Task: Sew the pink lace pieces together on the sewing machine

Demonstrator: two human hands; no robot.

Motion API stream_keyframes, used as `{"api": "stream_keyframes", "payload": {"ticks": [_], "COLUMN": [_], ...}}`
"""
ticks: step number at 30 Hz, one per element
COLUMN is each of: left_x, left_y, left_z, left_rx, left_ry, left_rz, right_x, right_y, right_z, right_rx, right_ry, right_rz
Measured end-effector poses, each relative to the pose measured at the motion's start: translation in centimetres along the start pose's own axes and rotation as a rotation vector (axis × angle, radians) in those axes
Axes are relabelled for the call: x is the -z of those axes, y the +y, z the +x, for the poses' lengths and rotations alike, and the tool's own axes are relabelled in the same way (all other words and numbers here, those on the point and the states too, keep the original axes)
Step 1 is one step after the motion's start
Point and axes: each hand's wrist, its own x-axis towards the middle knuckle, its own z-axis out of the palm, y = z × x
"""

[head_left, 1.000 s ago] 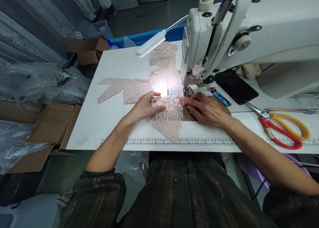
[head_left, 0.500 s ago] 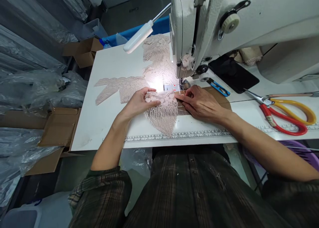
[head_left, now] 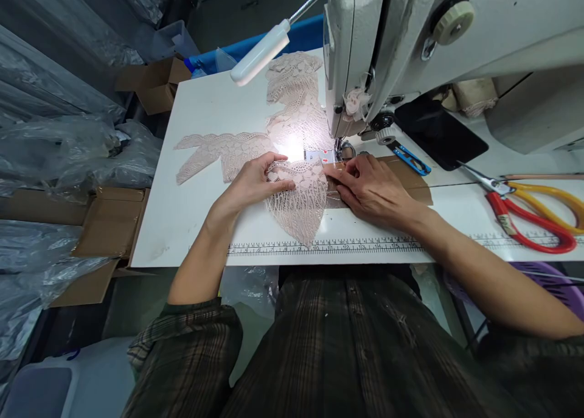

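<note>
A pale pink lace piece [head_left: 298,208] lies in front of the sewing machine's needle area, its pointed lower end reaching the printed ruler. My left hand [head_left: 255,181] grips its left upper edge, thumb on top and forefinger along the far side. At the right upper corner, my right hand [head_left: 369,190] has its fingertips closed on the lace edge, close to the presser foot [head_left: 339,151]. The underside of that grip is hidden. More lace pieces [head_left: 296,111] lie behind and to the left, beneath the bright lamp [head_left: 260,53].
The sewing machine [head_left: 360,47] rises at the right. Beside it lie a dark phone [head_left: 440,129], blue thread snips [head_left: 410,158] and scissors with red and yellow handles [head_left: 524,205]. A ruler strip [head_left: 365,246] runs along the table's front edge. Cardboard boxes [head_left: 109,220] stand at left.
The view has shifted slightly, so the machine and tools appear further right. Both hands keep their hold on the lace, which has hardly moved.
</note>
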Motion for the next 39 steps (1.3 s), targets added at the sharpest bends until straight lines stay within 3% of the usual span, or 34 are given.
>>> {"api": "stream_keyframes", "payload": {"ticks": [5,16,24,32,39], "left_x": [0.2,-0.4,0.2,-0.4,-0.6], "left_y": [0.3,0.0,0.2,0.1,0.2], "left_z": [-0.2,0.1,0.1,0.0,-0.1], "left_rx": [-0.04,-0.012,0.027,0.042,0.058], "left_ry": [-0.013,-0.021,-0.11,-0.044,-0.091], "left_rz": [0.058,-0.056,-0.154,-0.092,-0.127], "right_x": [-0.4,-0.7,-0.5,-0.2,-0.2], "right_y": [0.8,0.2,1.1,0.6,1.3], "right_z": [-0.2,-0.2,-0.1,-0.4,-0.2], "right_rx": [0.035,0.049,0.03,0.087,0.079], "right_ry": [0.051,0.045,0.092,0.025,0.055], "right_rz": [0.115,-0.003,0.224,0.068,0.187]}}
